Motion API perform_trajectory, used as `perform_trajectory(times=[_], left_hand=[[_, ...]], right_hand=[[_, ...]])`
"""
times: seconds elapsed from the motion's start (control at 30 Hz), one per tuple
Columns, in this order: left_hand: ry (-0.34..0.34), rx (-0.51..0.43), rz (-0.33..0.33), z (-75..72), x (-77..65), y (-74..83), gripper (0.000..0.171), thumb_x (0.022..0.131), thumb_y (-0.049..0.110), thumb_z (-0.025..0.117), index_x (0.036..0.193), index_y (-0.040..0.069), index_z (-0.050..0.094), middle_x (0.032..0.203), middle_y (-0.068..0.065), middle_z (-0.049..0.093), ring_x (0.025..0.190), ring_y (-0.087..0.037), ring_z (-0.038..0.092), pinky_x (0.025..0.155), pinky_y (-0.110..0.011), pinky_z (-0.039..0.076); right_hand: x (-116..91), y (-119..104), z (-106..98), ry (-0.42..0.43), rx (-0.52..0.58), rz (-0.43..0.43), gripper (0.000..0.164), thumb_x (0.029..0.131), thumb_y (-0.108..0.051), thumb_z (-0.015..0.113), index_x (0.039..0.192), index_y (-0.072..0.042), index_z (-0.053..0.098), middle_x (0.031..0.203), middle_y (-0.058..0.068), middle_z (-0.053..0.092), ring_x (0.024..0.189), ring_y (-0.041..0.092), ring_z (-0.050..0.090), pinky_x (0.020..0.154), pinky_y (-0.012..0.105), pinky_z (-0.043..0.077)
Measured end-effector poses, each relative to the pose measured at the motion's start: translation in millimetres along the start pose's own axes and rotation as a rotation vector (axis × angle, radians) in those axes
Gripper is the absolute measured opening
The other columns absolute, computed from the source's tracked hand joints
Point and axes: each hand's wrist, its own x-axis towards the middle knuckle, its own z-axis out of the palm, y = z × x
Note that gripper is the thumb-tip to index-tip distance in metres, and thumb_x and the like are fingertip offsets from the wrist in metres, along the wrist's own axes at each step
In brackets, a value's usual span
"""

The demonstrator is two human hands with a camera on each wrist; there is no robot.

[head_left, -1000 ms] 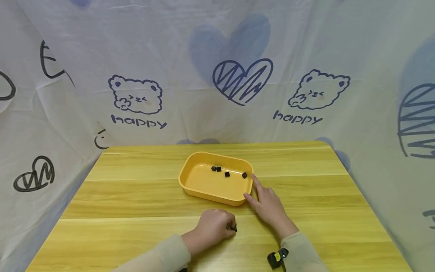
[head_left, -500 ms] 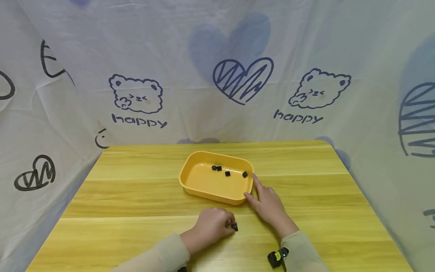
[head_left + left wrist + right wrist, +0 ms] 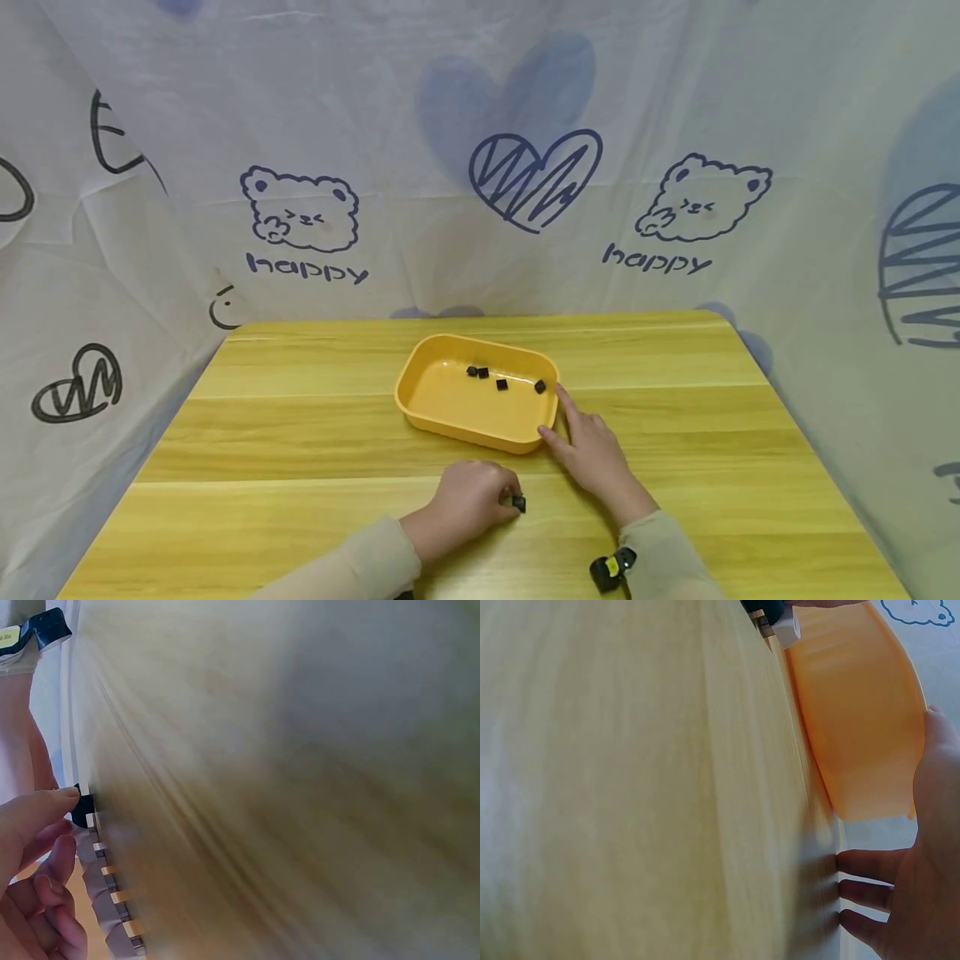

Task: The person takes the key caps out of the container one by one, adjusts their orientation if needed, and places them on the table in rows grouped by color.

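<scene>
The left hand (image 3: 471,500) has its fingers curled in, pinching one black block (image 3: 519,503) by the thumb; whether it touches the surface (image 3: 300,450) cannot be told. That block shows a little more of itself now than a second ago, while the tray has barely shifted, so it seems to be adjusted in the grip. The right hand (image 3: 588,450), index and thumb spread and fairly straight, touches one yellow tray (image 3: 465,432) at its right end. Inside sit four black cubes (image 3: 502,385), a close pair and two apart, making five pieces visible.
</scene>
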Motion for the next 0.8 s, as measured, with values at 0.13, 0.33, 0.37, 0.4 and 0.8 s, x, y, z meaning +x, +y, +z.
perform_trajectory(times=[0.13,0.33,0.37,0.4,0.8], left_hand=[[0.077,0.008,0.037,0.5,0.4,-1.7,0.017,0.075,0.036,0.083,0.082,0.024,0.074,0.071,0.016,0.058,0.059,0.004,0.047,0.051,-0.016,0.038],[0.153,0.112,0.081,1.6,3.5,-3.7,0.038,0.067,0.052,0.084,0.09,0.023,0.074,0.082,0.012,0.057,0.073,-0.007,0.05,0.062,-0.023,0.039],[0.147,0.122,0.076,1.6,4.0,-3.2,0.04,0.066,0.054,0.084,0.091,0.024,0.074,0.084,0.011,0.057,0.075,-0.008,0.05,0.064,-0.025,0.039],[0.14,0.13,0.069,1.3,4.4,-2.4,0.042,0.065,0.055,0.083,0.092,0.024,0.074,0.084,0.011,0.057,0.076,-0.009,0.05,0.064,-0.025,0.038],[0.108,0.158,0.006,-2.3,6.5,3.6,0.036,0.062,0.053,0.084,0.081,0.025,0.071,0.081,0.01,0.053,0.074,-0.011,0.047,0.064,-0.029,0.035]], right_hand=[[-0.1,0.1,0.7,-0.001,0.0,0.004,0.08,0.095,-0.064,0.043,0.158,-0.025,0.012,0.145,0.018,0.046,0.123,0.039,0.047,0.102,0.058,0.034],[-0.2,-0.4,0.2,0.003,-0.008,0.003,0.08,0.095,-0.063,0.043,0.158,-0.024,0.012,0.144,0.017,0.047,0.121,0.038,0.048,0.101,0.057,0.035],[-0.3,-0.5,-0.1,0.002,-0.008,0.004,0.08,0.095,-0.063,0.043,0.158,-0.024,0.012,0.144,0.017,0.048,0.121,0.038,0.048,0.101,0.057,0.035],[-0.2,-0.4,-0.1,0.002,-0.009,0.004,0.08,0.095,-0.063,0.043,0.158,-0.024,0.012,0.143,0.017,0.048,0.121,0.038,0.048,0.101,0.057,0.035],[-0.2,0.4,-2.8,-0.003,-0.013,-0.013,0.08,0.096,-0.063,0.042,0.158,-0.023,0.012,0.145,0.016,0.047,0.122,0.038,0.048,0.1,0.057,0.035]])
